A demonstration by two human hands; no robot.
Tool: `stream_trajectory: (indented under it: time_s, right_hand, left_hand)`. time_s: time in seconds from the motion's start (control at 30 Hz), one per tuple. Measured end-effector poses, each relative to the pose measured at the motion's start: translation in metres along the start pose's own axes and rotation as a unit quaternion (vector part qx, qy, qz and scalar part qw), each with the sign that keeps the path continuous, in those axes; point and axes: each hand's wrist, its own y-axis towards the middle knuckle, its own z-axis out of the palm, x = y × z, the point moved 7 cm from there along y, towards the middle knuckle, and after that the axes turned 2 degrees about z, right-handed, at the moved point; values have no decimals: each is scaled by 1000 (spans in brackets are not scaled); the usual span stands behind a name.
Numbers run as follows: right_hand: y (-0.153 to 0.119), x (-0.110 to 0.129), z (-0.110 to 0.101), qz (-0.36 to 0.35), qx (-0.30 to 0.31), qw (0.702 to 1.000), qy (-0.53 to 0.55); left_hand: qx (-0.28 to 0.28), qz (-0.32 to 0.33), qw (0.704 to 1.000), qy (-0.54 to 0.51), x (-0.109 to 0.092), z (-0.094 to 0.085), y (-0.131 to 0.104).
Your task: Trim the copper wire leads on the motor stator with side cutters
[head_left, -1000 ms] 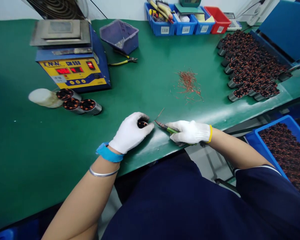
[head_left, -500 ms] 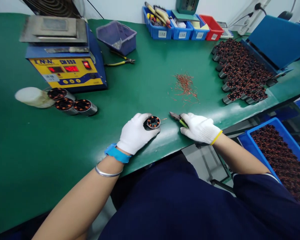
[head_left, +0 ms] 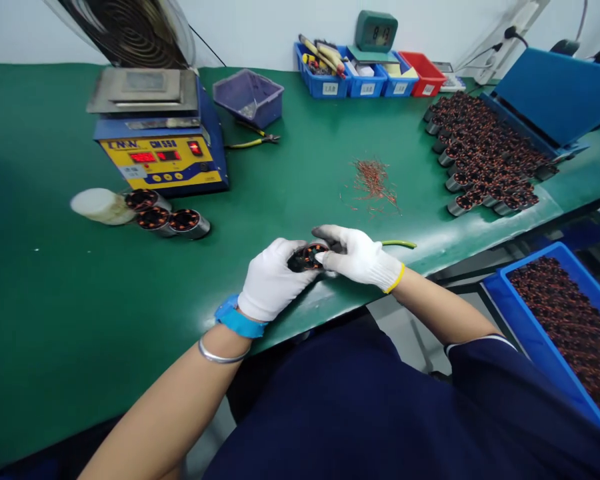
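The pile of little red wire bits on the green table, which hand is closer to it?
Right. The right hand is just below the wire bits; the left hand is lower and further left.

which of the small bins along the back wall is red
The red bin is the rightmost in the row of four small bins, just right of the clock. The other three are blue, and the purple bin sits apart, further left.

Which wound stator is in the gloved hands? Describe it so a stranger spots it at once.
Start at the green table, at its near edge in front of the person. There the left hand cups a small round stator with copper coils, and the right hand touches it. Unlike the three stators beside the yellow machine, it is held.
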Motion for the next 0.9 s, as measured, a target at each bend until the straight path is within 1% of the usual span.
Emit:
stream_trajectory:
  time_s: [0.03, 0.07, 0.1, 0.13, 0.17, 0.2, 0.23, 0.27, 0.3, 0.33, 0.37, 0.43, 0.47, 0.5, 0.53, 0.57, 0.6, 0.63, 0.7, 0.73, 0.77, 0.8, 0.83, 0.87, 0.9]
  right_hand:
    - [-1, -2, -1, -7, -13, 1000, 19]
    - [-3, -3, -3, -9, -24, 999, 35]
    - [-6, -4, -5, -5, -33, 998, 50]
    - [-9, -5, -7, 1, -40, 997, 66]
    - [-12, -4, -8, 10, -45, 995, 83]
    - [-14, -4, -9, 20, -47, 994, 101]
    - [-15, -3, -9, 31, -48, 991, 117]
    - [-16, -2, -8, 40, -47, 989, 132]
    - [-16, -1, -6, 47, -44, 987, 146]
    - [-16, -1, -3, 53, -39, 985, 158]
    - [-15, -1, 0, 57, -33, 984, 167]
    - [-13, -1, 7, 58, -20, 982, 177]
    - [-13, -1, 8, 58, -17, 983, 175]
    - [-12, -2, 9, 58, -19, 983, 171]
    - [-12, -3, 9, 61, -21, 983, 169]
    - [-12, -4, 9, 66, -22, 983, 171]
    - [-12, -5, 8, 70, -24, 982, 174]
    - [-12, -5, 7, 72, -28, 981, 178]
    - [-13, -4, 4, 73, -41, 979, 184]
    - [-14, -4, 3, 75, -48, 978, 186]
    - [-14, -4, 3, 77, -55, 977, 191]
    - [-14, -4, 3, 80, -58, 975, 201]
    - [-14, -4, 5, 83, -58, 971, 216]
    - [-13, -4, 7, 85, -56, 967, 232]
    - [-13, -3, 8, 86, -57, 963, 248]
  left_hand:
    - [23, -40, 999, 0, 3, -1, 1]
    - [70, -74, 994, -25, 6, 1, 2]
    - [142, -98, 982, -74, 7, 5, 2]
    - [227, -110, 957, -146, 5, 11, -1]
    - [306, -108, 918, -226, 0, 15, -5]
    - [337, -105, 889, -291, -3, 13, -6]
    - [306, -107, 885, -335, -1, 7, -2]
    - [238, -113, 898, -352, 5, -2, 3]
    - [162, -118, 916, -347, 12, -10, 7]
    - [107, -121, 931, -328, 17, -15, 9]
    - [94, -121, 941, -300, 19, -13, 8]
    - [143, -121, 950, -249, 15, -1, 4]
    - [164, -128, 947, -243, 12, 5, 3]
    - [173, -140, 942, -252, 10, 8, 1]
    - [166, -156, 935, -273, 9, 9, 1]
    - [145, -172, 925, -306, 9, 8, 1]
    - [101, -184, 913, -349, 10, 3, 2]
    - [36, -192, 897, -396, 14, -6, 4]
    - [-138, -196, 850, -468, 30, -27, 3]
    - [-208, -191, 829, -483, 36, -36, 1]
    - [-237, -185, 824, -480, 40, -40, 0]
    - [-205, -179, 845, -461, 39, -38, 2]
    - [-128, -176, 878, -426, 33, -30, 5]
    - [-24, -170, 907, -385, 25, -19, 7]
    - [77, -165, 919, -349, 16, -7, 6]
